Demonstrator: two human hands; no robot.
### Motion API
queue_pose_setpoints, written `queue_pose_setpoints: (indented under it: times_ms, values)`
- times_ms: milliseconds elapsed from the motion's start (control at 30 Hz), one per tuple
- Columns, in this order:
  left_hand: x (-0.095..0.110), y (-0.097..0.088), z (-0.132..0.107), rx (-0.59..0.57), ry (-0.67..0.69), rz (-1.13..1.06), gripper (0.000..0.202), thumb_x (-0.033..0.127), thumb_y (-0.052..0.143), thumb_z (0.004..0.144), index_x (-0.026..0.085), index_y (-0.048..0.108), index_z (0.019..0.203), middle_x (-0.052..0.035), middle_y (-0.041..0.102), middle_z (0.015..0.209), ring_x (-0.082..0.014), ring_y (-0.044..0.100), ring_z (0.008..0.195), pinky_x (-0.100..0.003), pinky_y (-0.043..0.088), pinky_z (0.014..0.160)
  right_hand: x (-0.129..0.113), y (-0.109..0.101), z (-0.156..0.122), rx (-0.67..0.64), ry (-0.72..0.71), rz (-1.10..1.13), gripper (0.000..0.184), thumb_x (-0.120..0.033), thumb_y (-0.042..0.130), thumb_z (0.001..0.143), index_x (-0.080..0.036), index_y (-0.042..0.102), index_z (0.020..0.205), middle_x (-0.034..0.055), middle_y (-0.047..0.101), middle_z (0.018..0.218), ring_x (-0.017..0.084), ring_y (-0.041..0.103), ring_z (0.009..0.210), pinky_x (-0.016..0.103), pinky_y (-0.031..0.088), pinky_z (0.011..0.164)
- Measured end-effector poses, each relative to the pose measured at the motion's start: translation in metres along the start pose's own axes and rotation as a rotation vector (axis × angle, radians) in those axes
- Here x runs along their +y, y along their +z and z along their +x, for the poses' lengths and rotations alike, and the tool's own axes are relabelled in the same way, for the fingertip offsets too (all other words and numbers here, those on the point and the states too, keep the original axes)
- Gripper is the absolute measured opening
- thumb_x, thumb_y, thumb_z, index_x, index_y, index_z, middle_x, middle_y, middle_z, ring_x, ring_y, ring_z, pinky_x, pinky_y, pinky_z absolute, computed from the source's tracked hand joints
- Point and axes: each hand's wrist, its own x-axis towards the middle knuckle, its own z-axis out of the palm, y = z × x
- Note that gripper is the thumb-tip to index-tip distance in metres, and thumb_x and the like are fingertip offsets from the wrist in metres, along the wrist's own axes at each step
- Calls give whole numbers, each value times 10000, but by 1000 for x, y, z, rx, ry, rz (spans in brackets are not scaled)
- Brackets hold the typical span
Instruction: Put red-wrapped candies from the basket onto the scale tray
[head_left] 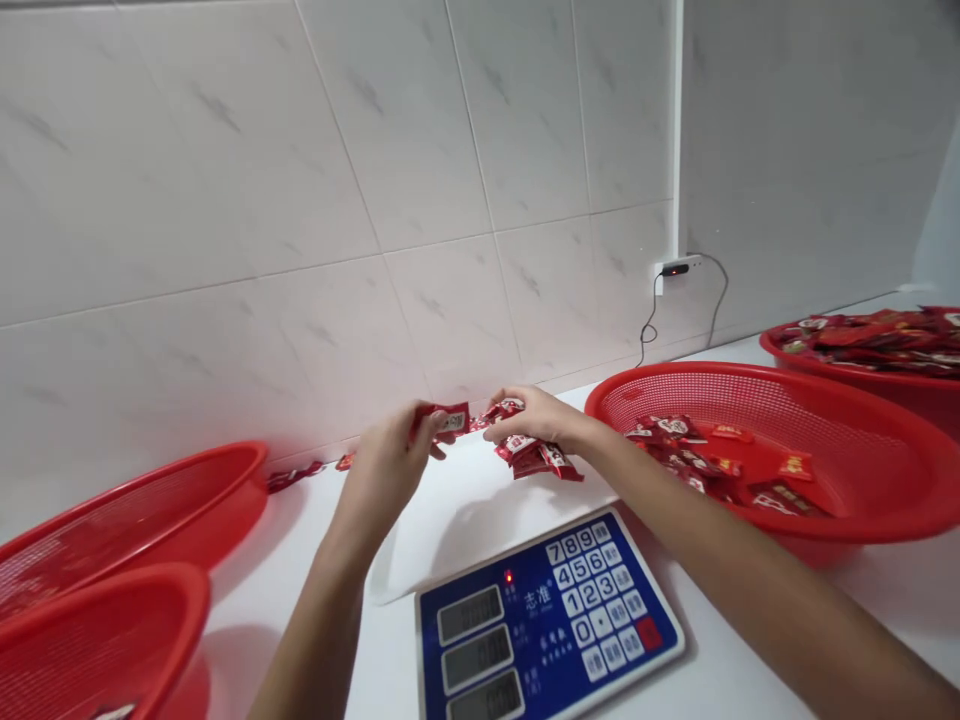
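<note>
My left hand (397, 450) pinches a small red packet (454, 418) with a pale label, above the far side of a digital scale's white pan (427, 535). Just to its right, the fingers of my right hand (531, 415) close around several red-and-white packets (538, 458), some of them hanging below the palm. Both hands are over the pan, a short gap apart. The scale's blue keypad panel (547, 620) faces me, its display digits too faint to read. More red packets lie behind the hands, partly hidden.
A red plastic basket (847, 440) on the right holds loose packets. Behind it stands another basket (900, 385) heaped with packets. Two red baskets, a far one (240, 480) and a near one (180, 600), are at left. A power strip (679, 268) with cables hangs on the tiled wall (247, 180).
</note>
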Motion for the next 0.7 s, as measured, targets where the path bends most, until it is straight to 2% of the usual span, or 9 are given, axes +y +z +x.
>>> queue_pose_setpoints:
  times_ms: [100, 167, 267, 333, 367, 467, 533, 633, 700]
  values:
    - [-16, 5, 1, -171, -43, 1, 276, 410, 428, 873, 195, 598, 838, -48, 728, 750, -202, 674, 621, -305, 510, 587, 13, -3, 3, 87, 28, 288, 389, -145, 766, 584, -213, 554, 903, -12, 641, 728, 124, 602, 601, 236, 470, 541]
    - [-24, 12, 1, -248, -39, 14, 225, 394, 472, 857, 199, 583, 864, -38, 719, 702, -208, 672, 594, -298, 511, 546, 15, -6, 2, 152, 11, 459, 391, -155, 766, 587, -216, 557, 911, -14, 639, 735, 126, 615, 634, 230, 476, 563]
    - [-27, 15, 0, -171, -26, 100, 300, 393, 571, 814, 197, 552, 1040, -106, 724, 898, -283, 689, 836, -381, 535, 688, 13, -6, -2, 260, -95, 669, 393, -173, 768, 579, -208, 542, 899, -21, 630, 732, 130, 633, 694, 223, 488, 613]
    - [-17, 14, -4, -87, 14, 125, 403, 454, 595, 813, 204, 536, 1124, -151, 676, 1072, -327, 636, 1029, -445, 518, 801, 13, -3, -4, 350, -189, 778, 421, -192, 773, 567, -211, 526, 907, -32, 622, 732, 124, 626, 701, 224, 494, 637]
    - [-9, 14, -7, -78, 40, 96, 433, 506, 583, 823, 212, 536, 1138, -153, 655, 1113, -328, 624, 1058, -455, 519, 818, 13, -2, -4, 400, -227, 818, 436, -202, 774, 563, -216, 519, 917, -39, 618, 733, 119, 618, 696, 226, 496, 643]
    - [24, 27, -17, -180, 92, -158, 501, 592, 586, 810, 230, 516, 1148, -123, 650, 1101, -258, 685, 880, -389, 573, 708, 17, 6, -3, 538, -268, 884, 463, -238, 765, 574, -234, 504, 956, -51, 597, 730, 117, 598, 673, 239, 496, 632]
    - [41, 45, -23, -173, 127, -257, 582, 502, 674, 776, 232, 430, 1230, -121, 643, 1127, -221, 692, 796, -361, 585, 676, 19, 11, -3, 587, -257, 909, 466, -252, 753, 592, -244, 491, 977, -48, 590, 741, 122, 590, 665, 252, 499, 625]
    - [45, 63, -22, -112, 196, -260, 539, 382, 641, 801, 215, 399, 1253, -110, 668, 1076, -213, 686, 787, -350, 576, 664, 21, 16, -3, 645, -230, 941, 432, -251, 725, 624, -250, 473, 975, -41, 580, 768, 120, 580, 661, 260, 505, 621]
    - [36, 60, -17, -115, 175, -262, 385, 344, 561, 845, 209, 450, 1187, -73, 695, 924, -212, 685, 766, -343, 563, 656, 21, 16, -4, 704, -225, 940, 396, -230, 709, 646, -250, 474, 964, -35, 576, 799, 115, 577, 683, 247, 498, 626]
